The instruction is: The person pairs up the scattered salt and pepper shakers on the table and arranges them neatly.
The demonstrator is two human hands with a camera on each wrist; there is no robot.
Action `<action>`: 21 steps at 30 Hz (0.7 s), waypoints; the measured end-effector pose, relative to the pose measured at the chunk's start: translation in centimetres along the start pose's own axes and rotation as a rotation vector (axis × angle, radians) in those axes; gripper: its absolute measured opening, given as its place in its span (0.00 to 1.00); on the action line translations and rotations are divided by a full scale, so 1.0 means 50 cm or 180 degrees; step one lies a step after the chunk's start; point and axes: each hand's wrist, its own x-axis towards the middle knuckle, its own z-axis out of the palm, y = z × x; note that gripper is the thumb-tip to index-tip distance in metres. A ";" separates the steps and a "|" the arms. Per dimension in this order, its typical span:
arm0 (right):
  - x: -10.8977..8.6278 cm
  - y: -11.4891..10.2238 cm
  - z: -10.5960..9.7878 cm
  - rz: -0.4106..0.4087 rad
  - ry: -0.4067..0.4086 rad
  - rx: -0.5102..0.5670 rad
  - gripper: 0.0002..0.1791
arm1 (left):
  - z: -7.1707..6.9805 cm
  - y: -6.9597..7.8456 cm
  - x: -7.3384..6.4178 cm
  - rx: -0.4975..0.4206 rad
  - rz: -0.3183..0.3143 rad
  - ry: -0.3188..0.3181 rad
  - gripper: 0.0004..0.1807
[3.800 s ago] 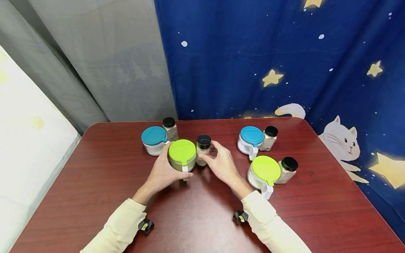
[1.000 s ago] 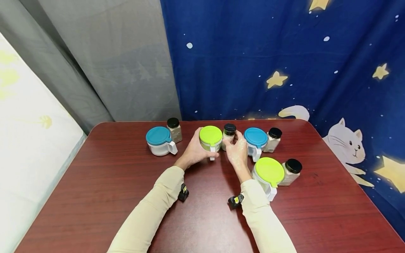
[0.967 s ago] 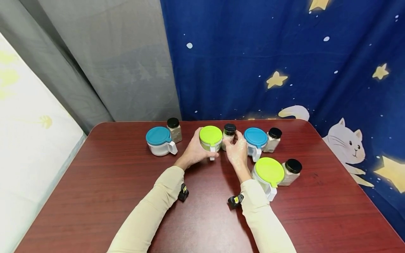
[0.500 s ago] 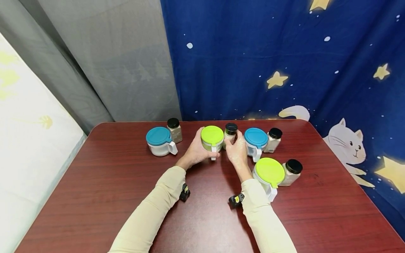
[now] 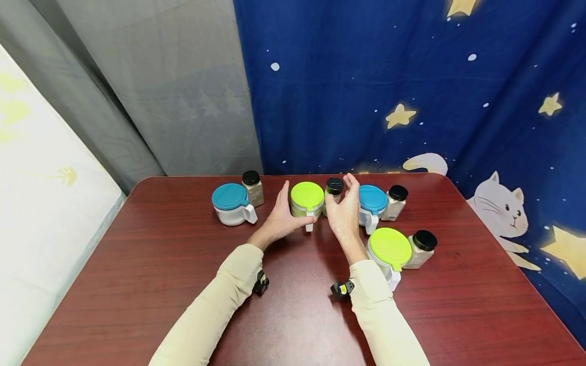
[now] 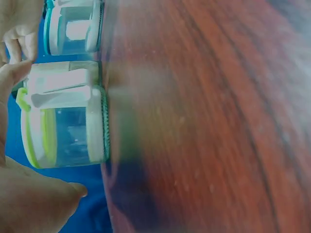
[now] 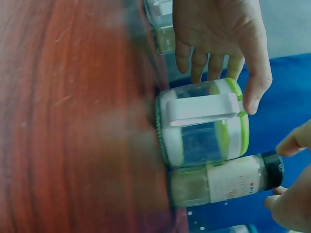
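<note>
A glass jar with a lime-green lid (image 5: 307,194) and white handle stands upright near the table's back edge. My left hand (image 5: 280,219) is spread around its left side, fingers straight; the right wrist view shows the thumb close by the lid's edge. Touching or nearly touching the jar's right side is a seasoning bottle (image 7: 228,180) with a black cap and pale label, upright. My right hand (image 5: 344,213) is at that bottle's right, fingers extended and thumb apart; in the right wrist view its fingertips stand off the black cap. Neither hand grips anything.
Just right of my right hand are a blue-lidded jar (image 5: 373,199) and a black-capped bottle (image 5: 396,202). Nearer stand another green-lidded jar (image 5: 390,248) and bottle (image 5: 422,249). At left are a blue-lidded jar (image 5: 230,197) and bottle (image 5: 253,188). Curtains hang behind the table (image 5: 293,315).
The green-lidded jar and seasoning bottle were carried right and back, beside the right-hand blue-lidded jar. In the last half second both hands let go and their fingers straightened.
</note>
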 end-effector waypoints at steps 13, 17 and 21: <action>-0.011 -0.105 0.000 -0.0535 -0.0253 0.0809 0.26 | -0.061 0.053 -0.035 0.0124 0.0313 0.0074 0.48; 0.002 -0.078 0.020 -0.0463 -0.0517 0.0842 0.26 | -0.092 0.058 -0.045 -0.0047 0.0417 0.0241 0.46; 0.003 -0.070 0.038 -0.0406 -0.0625 0.0906 0.25 | -0.128 0.054 -0.059 -0.0167 0.0447 0.0443 0.44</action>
